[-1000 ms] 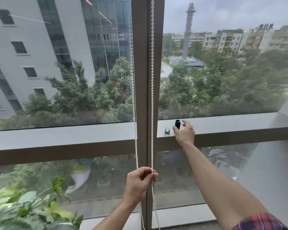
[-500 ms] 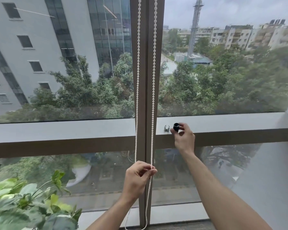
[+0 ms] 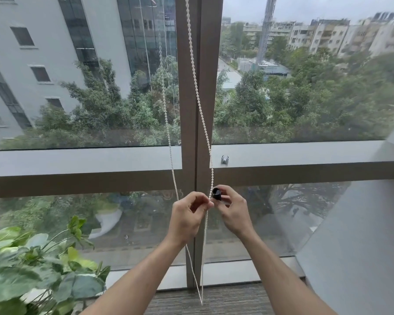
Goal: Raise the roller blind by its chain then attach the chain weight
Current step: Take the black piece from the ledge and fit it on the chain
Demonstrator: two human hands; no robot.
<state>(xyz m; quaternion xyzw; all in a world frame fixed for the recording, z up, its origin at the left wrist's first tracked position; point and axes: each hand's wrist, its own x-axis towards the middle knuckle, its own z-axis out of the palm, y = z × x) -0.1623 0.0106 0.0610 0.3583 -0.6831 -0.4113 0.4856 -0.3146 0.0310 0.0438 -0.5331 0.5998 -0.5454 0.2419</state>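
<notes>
So the big window fills pretty much everything, with a brown mullion running down the middle and a grey ledge across it. Leafy potted plant sits down in the left corner. White bead chain hangs in two strands in front of the mullion and loops just above the carpet. Person's left hand is pinching the right-hand strand between thumb and fingertips. Right hand is just beside it, closed round the small black chain weight, whose open end is right up against that strand. Little metal clip sits on the ledge above, just right of the mullion.
</notes>
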